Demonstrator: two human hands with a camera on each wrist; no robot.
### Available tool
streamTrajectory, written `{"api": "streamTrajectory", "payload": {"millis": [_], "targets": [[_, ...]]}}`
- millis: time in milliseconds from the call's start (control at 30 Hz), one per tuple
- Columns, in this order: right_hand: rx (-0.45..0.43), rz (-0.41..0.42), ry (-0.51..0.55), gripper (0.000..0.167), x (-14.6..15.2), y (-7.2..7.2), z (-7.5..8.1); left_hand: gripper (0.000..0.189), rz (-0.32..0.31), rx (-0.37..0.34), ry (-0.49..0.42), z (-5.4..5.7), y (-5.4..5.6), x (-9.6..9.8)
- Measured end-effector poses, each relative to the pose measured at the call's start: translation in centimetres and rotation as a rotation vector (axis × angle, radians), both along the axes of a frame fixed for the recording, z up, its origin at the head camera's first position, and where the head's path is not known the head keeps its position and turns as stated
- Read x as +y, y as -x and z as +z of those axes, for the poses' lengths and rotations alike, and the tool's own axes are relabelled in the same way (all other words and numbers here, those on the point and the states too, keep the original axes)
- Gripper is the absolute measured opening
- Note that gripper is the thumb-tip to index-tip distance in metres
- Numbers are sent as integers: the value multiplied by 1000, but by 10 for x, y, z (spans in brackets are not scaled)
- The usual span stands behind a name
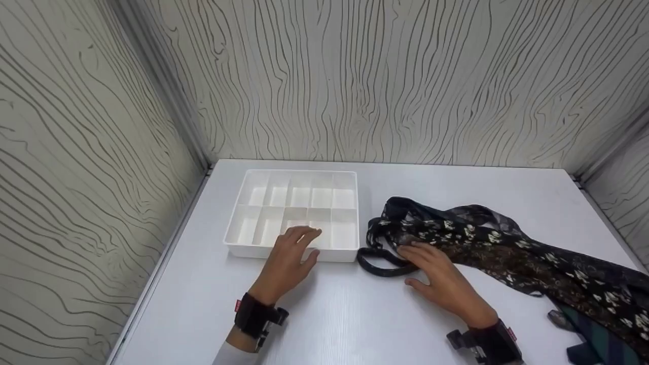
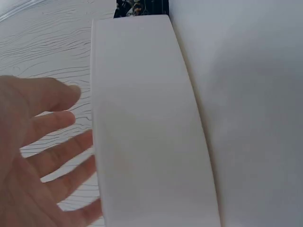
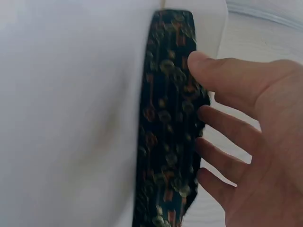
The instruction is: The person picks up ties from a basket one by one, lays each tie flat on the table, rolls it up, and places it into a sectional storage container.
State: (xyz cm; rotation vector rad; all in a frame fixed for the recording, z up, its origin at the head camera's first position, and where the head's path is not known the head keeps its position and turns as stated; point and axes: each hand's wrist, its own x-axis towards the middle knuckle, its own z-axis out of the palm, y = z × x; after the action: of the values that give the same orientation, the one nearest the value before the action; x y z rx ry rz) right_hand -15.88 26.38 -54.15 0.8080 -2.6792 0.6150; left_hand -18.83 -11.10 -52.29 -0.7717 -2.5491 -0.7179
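A white tray (image 1: 253,251) divided into several bare compartments sits on the left side of the table. Over its front rim hovers my left hand (image 1: 291,258), fingers loosely spread and holding nothing; the left wrist view shows it beside the tray's outer wall (image 2: 147,118). To the right lies a heap of dark cloth, mostly a sheer black floral scarf (image 1: 494,235). A looped dark cloth band (image 1: 388,271) pokes out of its left end. My right hand (image 1: 441,279) is at that end, fingers relaxed. In the right wrist view its fingertips meet or nearly meet a dark patterned cloth strip (image 3: 168,118).
More cloth, with green and navy stripes (image 1: 590,324), shows under the scarf at lower right. The white table (image 1: 350,314) is enclosed by wood-grain patterned panels (image 1: 329,81) at the back and sides.
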Motion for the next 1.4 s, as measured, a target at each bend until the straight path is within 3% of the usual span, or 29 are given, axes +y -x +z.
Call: {"api": "streamTrajectory", "payload": {"millis": [167,267,433,600,800,900,1000,1067,1133,1267,1400], "targets": [[-12,-13,-39,65,-14,3,-6,35,-6,118,-14,-4,0,10],[11,-43,-63,61,-18,3,-9,33,-26,129,-48,-5,-1,16],[139,-46,-40,36,-21,5,-12,36,-97,143,-50,-8,-4,31],[206,28,-20,32,-25,4,-7,39,-185,188,-45,-10,-8,48],[192,125,0,35,-34,-7,3,48,-355,139,-1,-9,-20,70],[196,194,54,34,-39,-10,6,52,-372,164,70,-11,-25,78],[184,236,95,33,-41,-12,7,36,-356,197,116,-15,-27,83],[133,228,93,32,-39,-14,7,21,-351,165,118,-16,-28,82],[43,186,54,31,-34,-15,7,9,-349,83,97,-17,-29,80],[-111,61,-58,28,-16,-19,5,8,-322,-82,50,-16,-28,67],[-155,-37,-109,25,8,-20,4,10,-283,-107,36,-15,-25,51]]}}
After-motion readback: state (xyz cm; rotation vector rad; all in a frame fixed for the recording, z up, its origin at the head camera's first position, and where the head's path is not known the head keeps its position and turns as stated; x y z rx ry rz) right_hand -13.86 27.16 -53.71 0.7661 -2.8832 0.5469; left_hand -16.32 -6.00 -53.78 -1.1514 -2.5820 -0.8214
